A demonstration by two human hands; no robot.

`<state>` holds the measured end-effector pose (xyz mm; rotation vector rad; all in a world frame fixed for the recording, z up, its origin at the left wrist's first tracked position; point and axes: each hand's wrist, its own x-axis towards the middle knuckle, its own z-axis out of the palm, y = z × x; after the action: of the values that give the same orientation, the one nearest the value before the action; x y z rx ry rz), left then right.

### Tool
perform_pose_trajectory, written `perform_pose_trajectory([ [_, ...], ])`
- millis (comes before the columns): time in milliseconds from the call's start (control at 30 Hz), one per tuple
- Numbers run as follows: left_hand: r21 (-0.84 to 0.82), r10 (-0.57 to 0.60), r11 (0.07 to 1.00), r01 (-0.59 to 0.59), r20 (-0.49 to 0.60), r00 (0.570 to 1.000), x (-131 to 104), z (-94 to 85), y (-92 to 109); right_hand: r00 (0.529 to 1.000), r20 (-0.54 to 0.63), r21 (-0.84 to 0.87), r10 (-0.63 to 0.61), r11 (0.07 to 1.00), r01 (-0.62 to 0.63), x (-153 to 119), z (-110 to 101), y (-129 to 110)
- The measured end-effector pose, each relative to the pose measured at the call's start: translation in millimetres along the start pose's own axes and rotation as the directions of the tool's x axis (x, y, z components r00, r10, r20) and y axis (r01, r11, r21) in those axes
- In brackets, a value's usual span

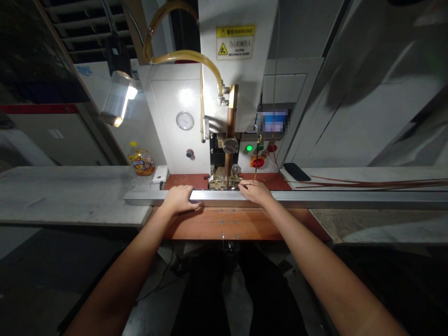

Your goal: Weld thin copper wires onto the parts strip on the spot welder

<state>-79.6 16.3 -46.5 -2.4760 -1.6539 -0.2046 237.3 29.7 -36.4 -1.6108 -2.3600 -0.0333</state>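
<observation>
A long silvery metal bar [336, 199] lies across the bench in front of a machine that looks like a spot welder. Over the bar's left part my left hand [180, 199] is clasped, fingers across the top and thumb on the near side. My right hand [257, 192] rests at the bar's far edge, its fingertips pinched together just right of the copper electrode [228, 163]. Whatever sits between those fingertips is too small to make out. The electrode points straight down at a metal fixture [217, 179] behind the bar, partly hidden by it.
A reddish-brown board [206, 226] lies under the bar. Left stand a lit lamp [119, 98], a bottle [141, 161] and a white box [160, 174]. On the right are a black phone [297, 171], thin copper-coloured rods [364, 183] and a red-yellow switch [257, 161].
</observation>
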Motion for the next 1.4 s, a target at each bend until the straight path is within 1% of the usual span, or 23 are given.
perform_pose_trajectory([
  [167,0.03,0.011,1.0,-0.009,-0.039,0.999,-1.3,1.5,0.5,1.0,-0.005,0.015,0.013,1.0,-0.013,-0.5,0.9,0.2],
  [367,0.044,0.01,0.999,-0.008,-0.058,0.998,-1.7,2.3,0.6,1.0,0.01,0.011,0.025,1.0,-0.026,0.6,1.4,0.8],
  [700,0.01,-0.012,1.0,0.012,-0.049,0.999,-2.3,1.2,1.9,1.0,-0.02,-0.003,-0.008,1.0,0.008,-0.8,2.8,1.1],
  [1133,0.036,-0.017,0.999,0.019,-0.036,0.999,-1.5,0.8,2.4,1.0,0.001,-0.002,0.015,1.0,-0.015,-0.2,2.5,2.1],
  [1400,0.005,-0.046,0.999,0.046,-0.014,0.999,-1.0,2.2,1.5,0.999,0.014,0.008,0.035,0.999,-0.035,-0.8,0.4,0.2],
])
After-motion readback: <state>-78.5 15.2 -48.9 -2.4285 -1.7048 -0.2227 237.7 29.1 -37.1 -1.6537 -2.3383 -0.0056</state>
